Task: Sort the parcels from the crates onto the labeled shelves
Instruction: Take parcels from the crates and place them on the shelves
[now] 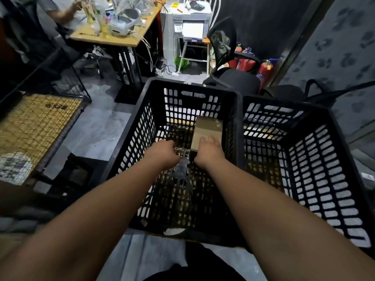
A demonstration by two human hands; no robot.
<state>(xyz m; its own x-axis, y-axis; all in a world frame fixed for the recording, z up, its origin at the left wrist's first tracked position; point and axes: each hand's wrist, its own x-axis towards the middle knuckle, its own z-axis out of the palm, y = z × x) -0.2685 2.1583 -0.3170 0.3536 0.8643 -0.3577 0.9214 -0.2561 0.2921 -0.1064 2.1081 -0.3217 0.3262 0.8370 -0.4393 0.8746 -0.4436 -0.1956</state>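
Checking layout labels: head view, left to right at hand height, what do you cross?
Wire cage with the yellow board → left hand → right hand on the cardboard parcel → wall between crates → right black crate.

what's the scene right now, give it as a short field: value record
left crate: holds one cardboard parcel at its far right
right crate: no parcel visible inside
right hand: fingers resting on the parcel's near end
left hand: inside the left crate beside the parcel, fingers hidden, grip unclear
progress: parcel not yet lifted out
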